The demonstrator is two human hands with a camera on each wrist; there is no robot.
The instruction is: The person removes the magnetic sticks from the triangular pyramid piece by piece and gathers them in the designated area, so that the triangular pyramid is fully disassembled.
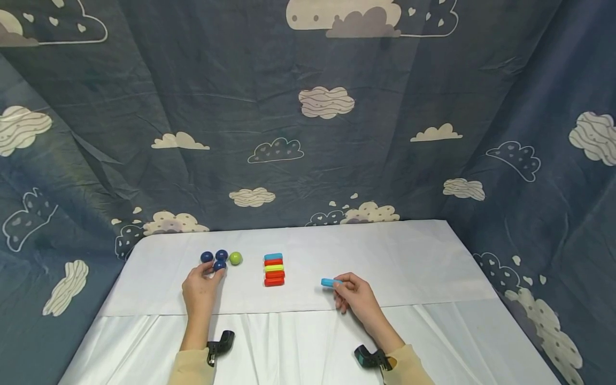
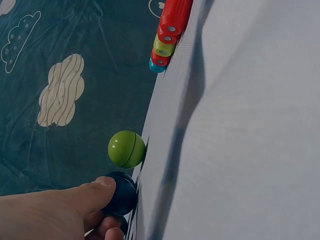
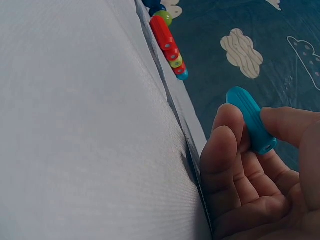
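Note:
My left hand (image 1: pixel 199 291) pinches a dark blue ball (image 1: pixel 219 266) between thumb and fingers at the left of the table. Two more dark blue balls and a glossy green ball (image 1: pixel 235 258) with a seam sit right around it. In the left wrist view the thumb lies on the held ball (image 2: pixel 121 194), just below the green one. Over on the right, my right hand (image 1: pixel 357 298) holds a short blue plastic bar (image 3: pixel 251 120) between its thumb and fingers. That bar has rounded ends and a small hole at the end nearest the palm.
Between the hands, several red, yellow-green and blue bars (image 1: pixel 274 274) lie side by side in a column. White cloth (image 1: pixel 385 256) covers the table, with a crease running across it. A dark cloud-patterned curtain (image 1: pixel 216 107) stands behind and at both sides.

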